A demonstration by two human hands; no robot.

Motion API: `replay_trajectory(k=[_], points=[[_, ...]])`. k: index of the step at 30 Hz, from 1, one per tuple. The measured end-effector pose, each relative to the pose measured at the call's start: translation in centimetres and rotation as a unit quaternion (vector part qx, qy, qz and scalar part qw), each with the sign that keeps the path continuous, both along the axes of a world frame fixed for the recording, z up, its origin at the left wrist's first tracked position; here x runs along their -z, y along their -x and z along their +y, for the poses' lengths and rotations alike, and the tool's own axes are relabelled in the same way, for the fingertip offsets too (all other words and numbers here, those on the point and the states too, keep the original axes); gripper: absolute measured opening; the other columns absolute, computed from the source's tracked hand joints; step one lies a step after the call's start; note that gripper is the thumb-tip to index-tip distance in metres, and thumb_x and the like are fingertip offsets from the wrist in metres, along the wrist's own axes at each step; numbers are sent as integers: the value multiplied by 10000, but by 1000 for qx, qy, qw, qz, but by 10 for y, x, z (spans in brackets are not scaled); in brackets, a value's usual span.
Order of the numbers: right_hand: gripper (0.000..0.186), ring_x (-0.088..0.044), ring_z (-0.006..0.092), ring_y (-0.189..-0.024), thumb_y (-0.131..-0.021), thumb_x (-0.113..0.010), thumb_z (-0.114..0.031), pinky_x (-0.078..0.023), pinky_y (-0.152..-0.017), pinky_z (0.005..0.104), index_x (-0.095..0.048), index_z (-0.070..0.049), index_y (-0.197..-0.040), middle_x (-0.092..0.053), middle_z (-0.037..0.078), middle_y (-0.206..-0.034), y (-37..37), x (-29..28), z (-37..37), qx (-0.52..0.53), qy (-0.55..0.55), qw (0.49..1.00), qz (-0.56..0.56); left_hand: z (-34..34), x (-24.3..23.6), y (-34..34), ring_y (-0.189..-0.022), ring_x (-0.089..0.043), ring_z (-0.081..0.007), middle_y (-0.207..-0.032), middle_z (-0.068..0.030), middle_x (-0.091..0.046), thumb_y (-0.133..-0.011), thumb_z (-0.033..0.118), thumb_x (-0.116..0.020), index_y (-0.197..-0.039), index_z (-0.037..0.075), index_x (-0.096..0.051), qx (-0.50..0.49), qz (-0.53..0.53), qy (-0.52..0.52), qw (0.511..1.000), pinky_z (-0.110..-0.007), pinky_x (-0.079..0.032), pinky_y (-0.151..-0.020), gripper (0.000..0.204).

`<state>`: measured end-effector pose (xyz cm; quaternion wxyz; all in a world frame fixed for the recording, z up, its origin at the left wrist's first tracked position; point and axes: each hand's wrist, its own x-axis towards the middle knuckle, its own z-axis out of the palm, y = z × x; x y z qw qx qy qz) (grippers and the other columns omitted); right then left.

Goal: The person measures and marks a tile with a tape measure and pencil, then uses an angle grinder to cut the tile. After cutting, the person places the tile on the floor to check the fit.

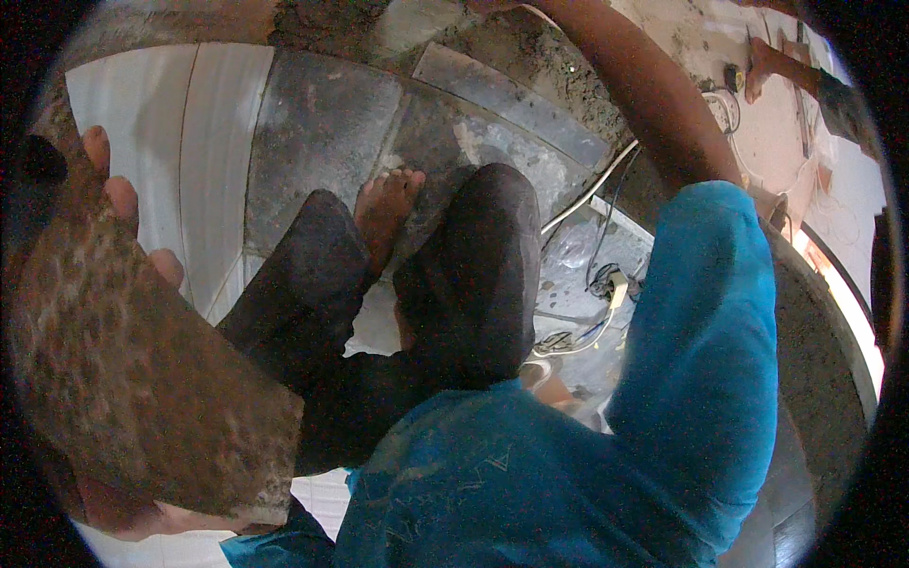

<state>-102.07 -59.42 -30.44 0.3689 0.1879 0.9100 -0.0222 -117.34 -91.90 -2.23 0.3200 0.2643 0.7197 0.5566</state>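
Observation:
A large brown, mottled slab, which looks like a tile, is tilted at my left side. My left hand holds it, with fingertips showing along its far edge and the forearm passing beneath it. The palm is hidden by the slab. My right arm, in a blue sleeve, stretches forward and bends to the top edge of the view. Only a sliver of my right hand shows there, near rough grey mortar; its fingers are out of sight.
Pale tiles and grey tiles lie ahead of my bent knees. A bare foot rests between them. White cable and a connector lie to the right. Another person's foot shows at the far right.

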Motion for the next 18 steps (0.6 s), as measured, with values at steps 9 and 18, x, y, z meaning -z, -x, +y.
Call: replay_trajectory(k=[9, 18], points=[[270, -648, 289, -1017, -891, -611, -294, -417, -850, 527, -741, -108, -1037, -711, 103, -1060, 6, 2, -5, -86, -31, 995, -48, 14, -10, -1, -1260, -533, -454, -1353, -335, -533, -790, 645, -498, -1320, -165, -514, -35, -212, -98, 972, -485, -455, -1047, 968], [288, -664, 301, -989, -892, -622, -318, -455, -783, 509, -756, -82, -986, -714, 135, -1038, 23, -13, -8, -71, -35, 993, -88, 11, 8, 6, -1284, -520, -434, -1405, -341, -471, -819, 545, -556, -1363, -157, -456, 72, 188, 37, 979, -461, -462, -1047, 894]])
